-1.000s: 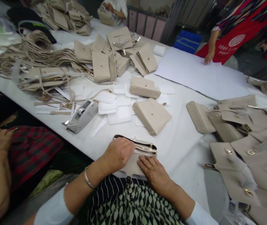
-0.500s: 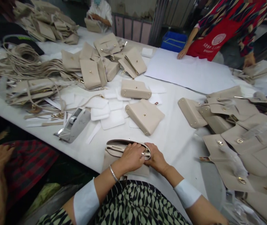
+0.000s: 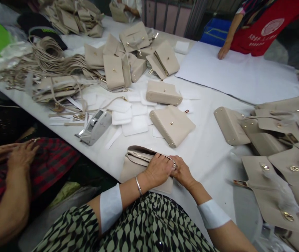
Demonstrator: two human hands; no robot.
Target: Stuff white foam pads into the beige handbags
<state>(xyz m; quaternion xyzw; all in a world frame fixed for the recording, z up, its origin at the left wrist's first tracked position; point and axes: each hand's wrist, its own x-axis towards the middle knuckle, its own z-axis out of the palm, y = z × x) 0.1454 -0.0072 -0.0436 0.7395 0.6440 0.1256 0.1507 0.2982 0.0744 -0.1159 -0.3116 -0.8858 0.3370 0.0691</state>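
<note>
Across a long white work table (image 3: 207,157), beige handbags and their parts are spread in heaps. At the near edge, directly before the wearer's patterned garment (image 3: 149,224), an open handbag (image 3: 131,170) is held by both hands. Its mouth is turned upward, and a zip is shown inside. By the left hand (image 3: 159,170), narrowed and curled, the front rim is held near the right end; the fingertips are hidden inside. By the right hand (image 3: 182,172), closed round that same end, the bag is gripped; whatever is pinched between the two hands cannot be told. A silver bracelet (image 3: 138,185) is worn on the left wrist.

Beyond the bag, a flat-lying bag (image 3: 174,124) and an upright bag (image 3: 162,94) are placed near white pads (image 3: 135,128). To the left, a grey tape dispenser (image 3: 95,127) is set beside loose strips, with coiled straps (image 3: 47,52) heaped farther back. To the right, a pile of bags (image 3: 270,168) is partly wrapped in clear plastic. At the far side, a white sheet (image 3: 233,75) is touched by a co-worker's hand (image 3: 224,50), behind which a red apron (image 3: 257,36) is seen.
</note>
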